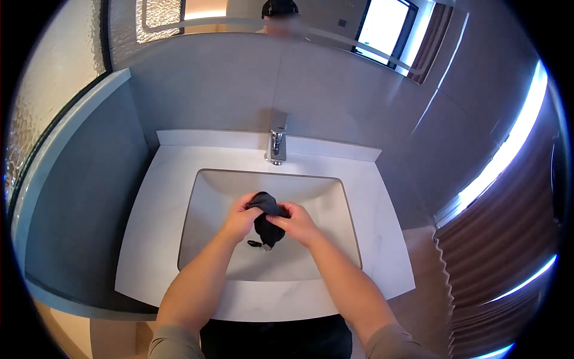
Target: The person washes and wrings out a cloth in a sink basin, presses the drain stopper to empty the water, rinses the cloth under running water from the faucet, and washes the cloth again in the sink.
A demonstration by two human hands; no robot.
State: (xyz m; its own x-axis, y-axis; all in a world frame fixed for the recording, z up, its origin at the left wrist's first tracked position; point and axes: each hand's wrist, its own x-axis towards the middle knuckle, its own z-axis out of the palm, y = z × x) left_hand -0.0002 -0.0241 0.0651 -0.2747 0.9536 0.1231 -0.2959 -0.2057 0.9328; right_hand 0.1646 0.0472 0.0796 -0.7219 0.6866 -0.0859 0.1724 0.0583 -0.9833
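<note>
Over the sink basin (221, 263), a dark grey and black cloth (269, 232) is bunched between my two hands. What kind of garment or cloth it is, I cannot make out. My left hand (240, 216) grips its upper left side, fingers curled around the fabric and thumb across the front. On the right side, my right hand (296, 224) pinches the cloth between thumb and fingers. The lower part hangs down toward the bottom of the basin. Just below it are a small black loop and a shiny bit, which I cannot identify clearly.
A chrome faucet (277, 139) stands behind the basin, with no water seen running from it. White marble-look countertop (149, 239) surrounds the sink. A mirror (335, 24) hangs above, a low partition (84, 179) rises at left, and a brown pleated curtain (496, 269) is at right.
</note>
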